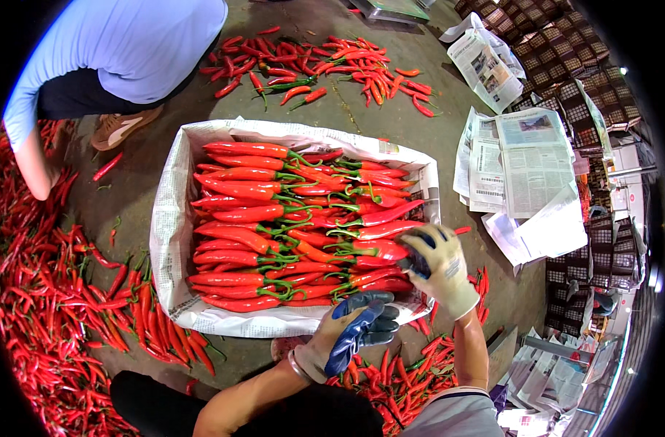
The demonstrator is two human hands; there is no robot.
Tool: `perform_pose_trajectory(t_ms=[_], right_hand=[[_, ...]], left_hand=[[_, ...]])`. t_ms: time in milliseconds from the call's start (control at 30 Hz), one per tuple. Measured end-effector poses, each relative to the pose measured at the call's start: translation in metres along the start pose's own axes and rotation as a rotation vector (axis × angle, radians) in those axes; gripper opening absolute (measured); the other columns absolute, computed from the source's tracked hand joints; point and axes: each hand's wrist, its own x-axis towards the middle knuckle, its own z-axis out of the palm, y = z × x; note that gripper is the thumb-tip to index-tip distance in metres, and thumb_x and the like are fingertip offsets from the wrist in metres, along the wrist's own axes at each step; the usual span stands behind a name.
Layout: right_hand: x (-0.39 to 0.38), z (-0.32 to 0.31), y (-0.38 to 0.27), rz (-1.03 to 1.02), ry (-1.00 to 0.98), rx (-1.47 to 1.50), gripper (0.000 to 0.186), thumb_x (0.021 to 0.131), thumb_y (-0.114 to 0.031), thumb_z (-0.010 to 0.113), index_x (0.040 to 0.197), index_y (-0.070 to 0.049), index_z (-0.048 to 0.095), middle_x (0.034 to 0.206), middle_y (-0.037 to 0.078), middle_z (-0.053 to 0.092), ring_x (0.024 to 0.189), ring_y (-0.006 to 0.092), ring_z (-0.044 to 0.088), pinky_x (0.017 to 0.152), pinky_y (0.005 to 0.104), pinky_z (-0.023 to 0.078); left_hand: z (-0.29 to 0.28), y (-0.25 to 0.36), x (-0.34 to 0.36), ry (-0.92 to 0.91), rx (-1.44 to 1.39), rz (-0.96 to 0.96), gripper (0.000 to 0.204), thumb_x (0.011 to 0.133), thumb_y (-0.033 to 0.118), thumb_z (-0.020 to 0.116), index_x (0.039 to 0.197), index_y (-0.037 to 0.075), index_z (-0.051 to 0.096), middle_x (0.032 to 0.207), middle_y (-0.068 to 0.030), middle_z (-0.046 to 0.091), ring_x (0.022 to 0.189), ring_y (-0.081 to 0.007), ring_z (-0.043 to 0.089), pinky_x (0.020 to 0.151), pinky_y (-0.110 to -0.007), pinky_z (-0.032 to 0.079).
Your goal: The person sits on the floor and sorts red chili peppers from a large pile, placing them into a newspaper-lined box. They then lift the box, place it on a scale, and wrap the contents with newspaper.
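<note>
A newspaper-lined box (173, 164) holds red chillies (243, 207) laid in rows, green stems mostly toward the middle. My right hand (438, 266), in a cream glove with a dark palm, has its fingers curled at the right end of the rows, gripping a slightly blurred red chilli (376, 248). My left hand (347, 336), in a similar glove with the blue palm showing, is over the box's lower edge, fingers bent and partly apart, with nothing visible in it.
A person in a light blue top (128, 44) bends at upper left, one bare hand by a large chilli heap (48, 306). Loose chillies (318, 58) lie beyond the box. Newspaper sheets (525, 167) lie at right beside stacked patterned crates (587, 102).
</note>
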Motion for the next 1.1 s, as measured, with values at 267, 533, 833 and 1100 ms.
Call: perform_pose_trajectory(t_ms=[267,533,833,1100], right_hand=[[0.007,0.015,-0.017,0.117,0.054,0.161,0.040,0.070,-0.013,0.068,0.109,-0.011,0.061,0.110,0.012,0.059,0.102,0.0351,0.055,0.091,0.0455,0.045],[0.093,0.033,0.036,0.072,0.032,-0.015,0.039,0.078,-0.019,0.065,0.116,-0.012,0.059,0.120,0.013,0.056,0.112,0.0349,0.052,0.097,0.0442,0.040],[0.107,0.038,0.058,0.112,-0.080,0.045,0.054,0.075,-0.022,0.069,0.124,-0.004,0.052,0.121,0.020,0.055,0.113,0.0384,0.051,0.100,0.0462,0.037],[0.070,-0.008,-0.019,0.253,0.357,1.185,0.032,0.080,-0.003,0.065,0.111,0.003,0.060,0.101,0.005,0.065,0.088,0.0139,0.062,0.079,0.0297,0.049]], left_hand=[[-0.009,-0.004,-0.013,-0.091,0.020,0.038,0.047,0.094,0.029,0.056,0.132,0.004,0.046,0.117,-0.0123,0.061,0.104,-0.0234,0.062,0.090,-0.036,0.051],[-0.005,-0.001,-0.014,-0.073,0.067,0.039,0.045,0.094,0.026,0.057,0.133,0.004,0.046,0.118,-0.0120,0.061,0.105,-0.0221,0.061,0.091,-0.036,0.051],[-0.007,0.000,-0.012,-0.084,0.064,0.036,0.042,0.095,0.025,0.055,0.131,0.004,0.048,0.117,-0.0105,0.061,0.103,-0.0200,0.062,0.090,-0.035,0.051],[-0.003,0.005,-0.022,-0.113,0.132,0.142,0.040,0.096,0.022,0.054,0.130,0.002,0.048,0.116,-0.0105,0.061,0.101,-0.0202,0.062,0.089,-0.035,0.051]])
